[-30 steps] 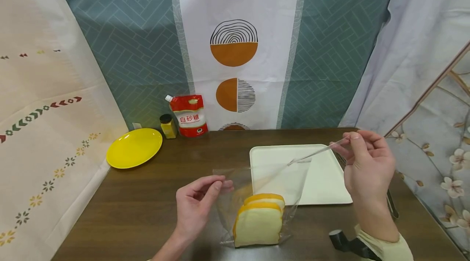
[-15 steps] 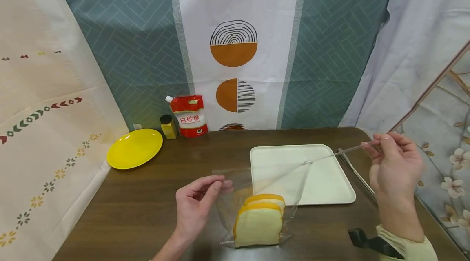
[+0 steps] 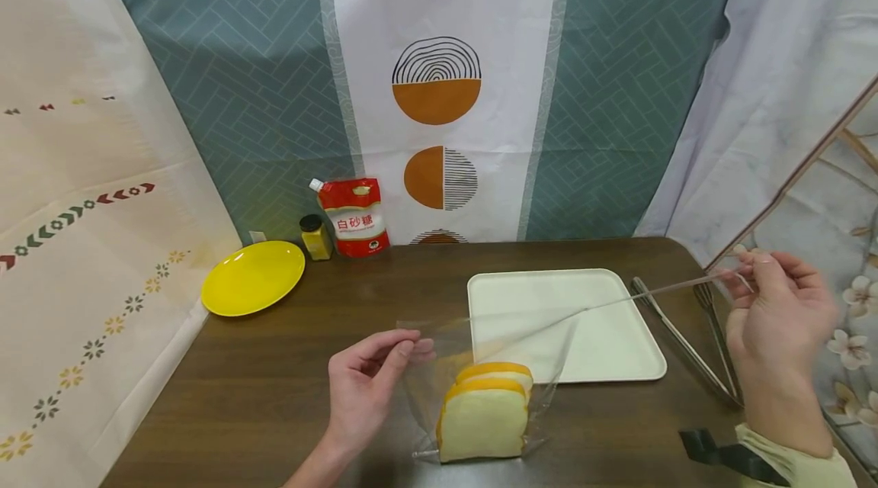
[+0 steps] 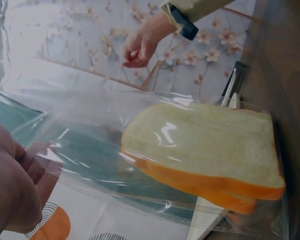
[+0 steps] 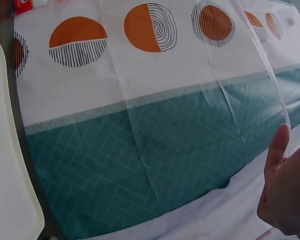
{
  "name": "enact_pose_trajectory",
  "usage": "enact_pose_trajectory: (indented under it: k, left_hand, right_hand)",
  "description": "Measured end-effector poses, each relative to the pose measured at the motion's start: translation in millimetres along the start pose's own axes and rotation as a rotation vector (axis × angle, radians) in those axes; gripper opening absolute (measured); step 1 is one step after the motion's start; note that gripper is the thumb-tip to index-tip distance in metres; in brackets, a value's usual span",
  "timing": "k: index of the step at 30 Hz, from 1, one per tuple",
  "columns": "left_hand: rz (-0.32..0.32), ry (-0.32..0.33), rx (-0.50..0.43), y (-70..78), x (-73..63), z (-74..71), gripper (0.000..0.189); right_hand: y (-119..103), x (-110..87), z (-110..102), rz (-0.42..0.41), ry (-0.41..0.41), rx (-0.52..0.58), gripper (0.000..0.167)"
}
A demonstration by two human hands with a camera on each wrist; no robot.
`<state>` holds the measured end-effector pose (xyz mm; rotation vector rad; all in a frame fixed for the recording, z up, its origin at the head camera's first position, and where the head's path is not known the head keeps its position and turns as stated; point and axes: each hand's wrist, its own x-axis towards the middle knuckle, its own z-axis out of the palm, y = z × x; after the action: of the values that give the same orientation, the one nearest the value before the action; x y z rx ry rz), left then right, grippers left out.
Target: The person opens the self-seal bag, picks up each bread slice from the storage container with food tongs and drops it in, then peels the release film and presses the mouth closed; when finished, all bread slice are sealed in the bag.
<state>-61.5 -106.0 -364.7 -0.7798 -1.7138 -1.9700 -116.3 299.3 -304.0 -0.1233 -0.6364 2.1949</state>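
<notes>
Slices of bread (image 3: 483,424) stand upright in a clear plastic bag (image 3: 424,396) at the front middle of the table. My left hand (image 3: 363,381) pinches the bag's upper left edge between thumb and fingers. From the bag's upper right runs a thin clear strip (image 3: 658,291), drawn taut; its far end is pinched by my right hand (image 3: 782,316), out past the tray. In the left wrist view the bread (image 4: 205,145) shows through the film. The right wrist view has the strip (image 5: 271,75) leading up from my thumb.
Behind the bag lies a white tray (image 3: 607,351). Metal tongs (image 3: 686,343) and a dark slotted utensil (image 3: 715,320) lie right of it. At the back left are a yellow plate (image 3: 254,278), a small black-capped jar (image 3: 315,238) and a red-and-white sugar pouch (image 3: 353,217).
My right hand has moved out to the right, and the strip between it and the bag has grown longer. The left hand and the bread have stayed put. The tongs have come into sight.
</notes>
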Motion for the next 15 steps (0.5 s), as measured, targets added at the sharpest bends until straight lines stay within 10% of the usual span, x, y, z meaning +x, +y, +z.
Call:
enact_pose_trajectory:
  k: [15]
  left_hand:
    - [0.003,-0.001,0.016,0.8,-0.4,1.8,0.014]
  right_hand:
    - [0,-7.2,-34,0.171,-0.011,-0.166,0.020]
